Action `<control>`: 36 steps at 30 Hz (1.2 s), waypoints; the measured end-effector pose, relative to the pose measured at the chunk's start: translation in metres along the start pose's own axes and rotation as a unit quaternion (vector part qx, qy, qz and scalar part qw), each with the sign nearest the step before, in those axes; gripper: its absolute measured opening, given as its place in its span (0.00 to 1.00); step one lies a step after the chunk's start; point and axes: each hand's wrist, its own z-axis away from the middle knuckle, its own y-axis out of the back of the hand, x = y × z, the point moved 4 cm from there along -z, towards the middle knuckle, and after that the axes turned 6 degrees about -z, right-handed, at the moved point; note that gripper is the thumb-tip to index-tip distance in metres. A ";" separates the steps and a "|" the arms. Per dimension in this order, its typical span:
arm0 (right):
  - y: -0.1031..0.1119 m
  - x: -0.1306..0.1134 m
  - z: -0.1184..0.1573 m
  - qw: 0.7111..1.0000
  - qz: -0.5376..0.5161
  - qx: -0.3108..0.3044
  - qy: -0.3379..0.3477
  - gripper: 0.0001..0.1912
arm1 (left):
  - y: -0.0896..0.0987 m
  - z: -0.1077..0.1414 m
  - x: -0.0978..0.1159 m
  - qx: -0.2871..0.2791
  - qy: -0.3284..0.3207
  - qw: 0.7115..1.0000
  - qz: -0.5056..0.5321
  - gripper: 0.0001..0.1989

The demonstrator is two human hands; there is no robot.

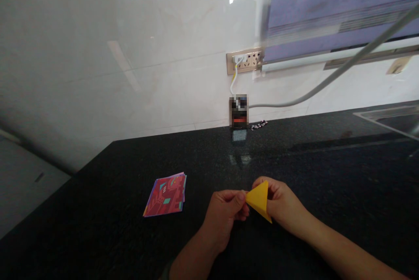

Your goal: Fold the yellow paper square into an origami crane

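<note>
A folded yellow paper [260,198], shaped roughly like a triangle, is held up over the dark countertop [137,249]. My left hand [227,210] pinches its left corner between thumb and fingers. On the other side, my right hand [283,203] grips the paper's right part, its thumb and some fingers partly hidden behind the paper. To the left of my hands lies a small stack of patterned paper sheets [166,195], the top one mostly red with purple and teal shapes.
A dark box-shaped device [239,112], blurred out, stands against the tiled wall [157,62]. A white cord [233,83] runs from it to a wall socket [245,60], and a grey hose [314,94] leads off to the right. A sink edge [382,118] shows at far right.
</note>
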 end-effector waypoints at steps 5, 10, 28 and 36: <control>0.000 0.002 -0.001 0.996 0.067 0.028 0.047 0.07 | -0.004 0.001 -0.001 0.009 0.022 0.999 -0.033 0.19; 0.002 -0.011 0.004 0.973 0.190 0.034 0.123 0.08 | -0.004 0.001 -0.001 0.011 0.071 0.997 -0.023 0.22; 0.000 -0.008 0.003 0.998 0.041 -0.041 0.005 0.11 | -0.002 0.005 0.000 -0.004 0.091 0.996 0.007 0.18; 0.008 -0.007 -0.002 0.998 -0.041 0.034 -0.020 0.18 | 0.004 0.001 0.004 0.068 0.038 0.997 -0.010 0.17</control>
